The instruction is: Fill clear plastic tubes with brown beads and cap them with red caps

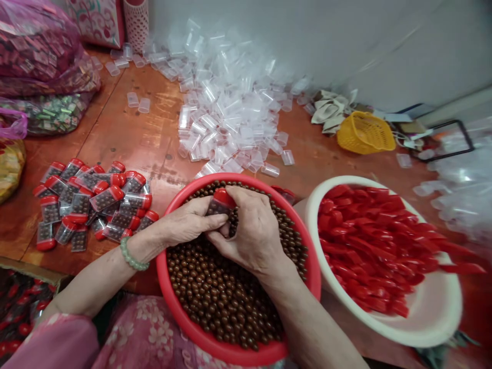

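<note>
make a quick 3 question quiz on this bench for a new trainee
1. Multiple choice: what fills the red plastic basin?
A) brown round balls
B) loose red pieces
C) empty clear tubes

2. True or false: the left hand has a green bead bracelet on its wrist.

3. Fill the gap: the capped clear tube gripped by the left hand and the right hand has a ____ cap.

Key: 1 A; 2 true; 3 red
</note>
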Available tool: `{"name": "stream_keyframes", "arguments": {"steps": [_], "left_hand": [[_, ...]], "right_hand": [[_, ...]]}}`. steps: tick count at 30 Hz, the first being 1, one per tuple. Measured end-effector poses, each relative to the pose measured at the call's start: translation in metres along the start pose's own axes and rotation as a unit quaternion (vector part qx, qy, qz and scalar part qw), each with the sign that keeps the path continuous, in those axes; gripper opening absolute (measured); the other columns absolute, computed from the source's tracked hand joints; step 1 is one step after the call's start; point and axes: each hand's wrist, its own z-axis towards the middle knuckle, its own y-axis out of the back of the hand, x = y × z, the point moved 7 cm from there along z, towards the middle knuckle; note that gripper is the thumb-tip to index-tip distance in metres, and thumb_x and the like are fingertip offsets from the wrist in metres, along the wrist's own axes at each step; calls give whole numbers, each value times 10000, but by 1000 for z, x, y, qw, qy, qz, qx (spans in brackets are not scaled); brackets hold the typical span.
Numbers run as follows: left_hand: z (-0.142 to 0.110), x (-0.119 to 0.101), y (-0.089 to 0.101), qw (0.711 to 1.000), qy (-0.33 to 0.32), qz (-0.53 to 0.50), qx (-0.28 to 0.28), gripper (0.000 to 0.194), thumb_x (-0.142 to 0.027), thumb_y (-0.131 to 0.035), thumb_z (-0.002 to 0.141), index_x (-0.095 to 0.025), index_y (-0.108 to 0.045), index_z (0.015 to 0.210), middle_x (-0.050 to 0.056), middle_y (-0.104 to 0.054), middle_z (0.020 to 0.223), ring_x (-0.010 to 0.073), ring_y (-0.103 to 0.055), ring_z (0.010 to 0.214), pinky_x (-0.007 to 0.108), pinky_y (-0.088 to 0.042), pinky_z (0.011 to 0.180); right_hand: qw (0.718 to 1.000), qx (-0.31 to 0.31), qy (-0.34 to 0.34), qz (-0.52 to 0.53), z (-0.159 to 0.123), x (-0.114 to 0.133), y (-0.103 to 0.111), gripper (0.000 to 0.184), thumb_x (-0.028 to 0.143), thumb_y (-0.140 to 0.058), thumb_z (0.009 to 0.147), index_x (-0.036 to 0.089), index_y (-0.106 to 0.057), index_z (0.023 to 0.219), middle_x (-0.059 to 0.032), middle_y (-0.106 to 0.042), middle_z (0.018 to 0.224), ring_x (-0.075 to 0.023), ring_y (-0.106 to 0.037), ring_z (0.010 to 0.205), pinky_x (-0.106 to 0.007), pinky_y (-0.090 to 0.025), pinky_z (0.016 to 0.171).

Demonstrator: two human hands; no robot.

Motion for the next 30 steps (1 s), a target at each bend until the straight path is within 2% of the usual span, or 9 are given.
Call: {"name": "stream_keyframes", "arguments": {"steps": [7, 11, 14, 16, 18, 21, 23, 26, 30], "left_hand": [[0, 2, -6, 1000, 12, 22, 16, 475, -556, -735, 724, -134, -565, 861, 10, -578, 779, 134, -536, 739, 288, -439, 722], [0, 4, -8, 999, 4, 18, 39, 433, -529, -726, 750, -134, -574, 841, 12, -577, 774, 130, -535, 738, 284, -433, 727], [-1, 3, -7, 999, 16, -12, 29, 421, -525, -741, 739, -135, -598, 805, 11, -591, 751, 120, -546, 720, 261, -443, 714], [-1, 4, -6, 997, 50, -58, 8, 465, -594, -685, 759, -134, -622, 776, 25, -617, 729, 124, -569, 693, 252, -464, 690], [-1, 8, -4, 989, 102, -105, -30, 554, -677, -552, 813, -134, -639, 745, 43, -639, 694, 131, -589, 645, 250, -484, 643], [3, 15, -3, 972, 152, -146, -103, 652, -686, -358, 897, -132, -628, 686, 51, -624, 600, 120, -564, 527, 230, -462, 523], [6, 16, 0, 964, 135, -160, -165, 580, -612, -395, 923, -134, -620, 682, 34, -612, 577, 106, -542, 490, 217, -447, 493], [10, 15, 4, 951, 80, -171, -245, 368, -451, -556, 894, -141, -625, 707, 7, -636, 638, 94, -559, 548, 206, -473, 558], [14, 10, -1, 950, 37, -167, -260, 253, -305, -560, 873, -152, -598, 676, -20, -608, 614, 78, -530, 535, 193, -455, 557]], "right_hand": [[999, -25, 34, -10, 0, 2, 9, 581, 279, -628, 737, 149, -444, 1272, -140, -655, 998, -289, -645, 887, -433, -535, 733], [999, -28, 43, -7, 0, 4, 10, 584, 276, -639, 729, 153, -446, 1266, -136, -661, 979, -285, -647, 856, -452, -527, 755], [999, -23, 38, 9, 0, 4, 9, 596, 273, -649, 733, 155, -438, 1278, -142, -658, 994, -292, -644, 876, -460, -535, 761], [999, -8, 23, 27, -1, 1, 5, 605, 271, -657, 745, 141, -431, 1291, -164, -647, 1041, -306, -638, 934, -467, -544, 780], [998, 20, 1, 52, -2, -2, -1, 634, 296, -670, 769, 125, -412, 1322, -193, -625, 1112, -327, -622, 1016, -488, -547, 826], [995, 45, -20, 90, -6, -6, -8, 734, 375, -699, 787, 127, -358, 1387, -207, -594, 1202, -344, -597, 1102, -524, -537, 889], [995, 28, -20, 92, -7, -8, -8, 758, 395, -710, 786, 142, -346, 1400, -196, -600, 1208, -337, -605, 1103, -527, -540, 895], [998, -21, 0, 51, -5, -6, -1, 679, 368, -694, 793, 150, -392, 1361, -174, -645, 1134, -312, -646, 1035, -490, -571, 839], [996, -66, 51, -18, 0, 2, 8, 598, 345, -687, 783, 100, -467, 1282, -169, -696, 1010, -278, -688, 908, -431, -589, 767]]}}
